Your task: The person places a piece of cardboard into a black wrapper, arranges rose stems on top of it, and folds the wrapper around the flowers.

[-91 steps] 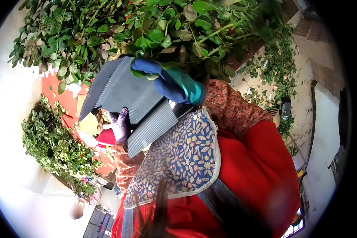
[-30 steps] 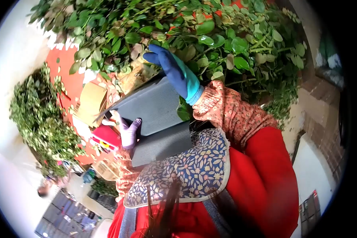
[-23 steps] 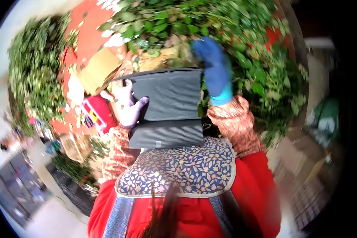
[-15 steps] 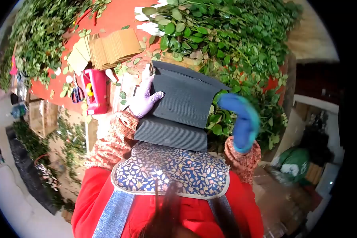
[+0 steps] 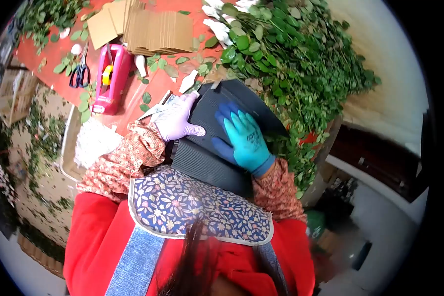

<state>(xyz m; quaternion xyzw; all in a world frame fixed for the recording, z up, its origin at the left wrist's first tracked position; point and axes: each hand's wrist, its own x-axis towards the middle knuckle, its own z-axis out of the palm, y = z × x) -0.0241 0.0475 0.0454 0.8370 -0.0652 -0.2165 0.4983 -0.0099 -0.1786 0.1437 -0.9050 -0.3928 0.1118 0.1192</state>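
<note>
A black ribbed sheet [image 5: 207, 160] lies folded at the table's near edge, just in front of the flowered apron. My left hand [image 5: 177, 120], in a thin lilac glove, rests at the sheet's left edge with the thumb on its surface and the fingers stretched out. Flat on the sheet is my right hand [image 5: 246, 140] in a teal and blue work glove, its fingers extended. The sheet's right part stands raised in a curve beside the leafy stems [image 5: 281, 54]. What lies beneath the sheet is hidden.
Cardboard pieces [image 5: 160, 32] stand stacked at the back. A pink tape dispenser [image 5: 112, 79] and dark-handled scissors [image 5: 80, 74] lie to the left. Loose leaves dot the red tabletop [image 5: 128, 106]. Beside the left sleeve is a bin of white scraps [image 5: 96, 143].
My right hand has come from beyond the sheet's right side to lie flat on it. My left hand stays at the left edge. The head view has turned and shifted.
</note>
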